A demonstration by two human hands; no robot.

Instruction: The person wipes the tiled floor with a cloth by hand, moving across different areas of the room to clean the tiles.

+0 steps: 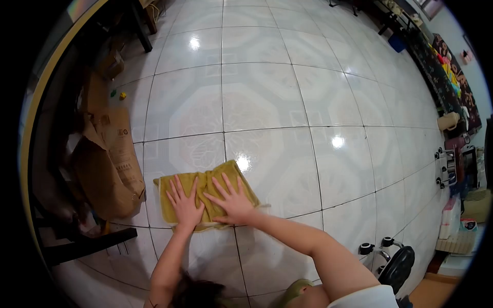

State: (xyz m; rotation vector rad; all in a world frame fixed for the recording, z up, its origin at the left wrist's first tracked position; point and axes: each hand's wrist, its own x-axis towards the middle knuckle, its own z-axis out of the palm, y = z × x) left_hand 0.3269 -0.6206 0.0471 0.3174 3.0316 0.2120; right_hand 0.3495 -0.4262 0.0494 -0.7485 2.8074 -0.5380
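A folded yellow-green cloth (pixel 169 205) lies flat on the tiled floor (pixel 267 97), wrinkled along its middle. Spread across its left half is my left hand (pixel 186 208), palm down with the fingers apart. My right hand (pixel 233 203) presses on the right half in the same way, its fingers fanned out toward the upper left. Both hands rest on top of the cloth without gripping it. Hidden beneath the palms is part of the cloth's surface.
On the left, a torn brown cardboard box (pixel 115 159) stands under a dark-legged table. Small yellow and green bits (pixel 122 96) lie near it. At the lower right is a stool with black casters (pixel 398 269). A colourful sofa (pixel 452 77) lines the far right.
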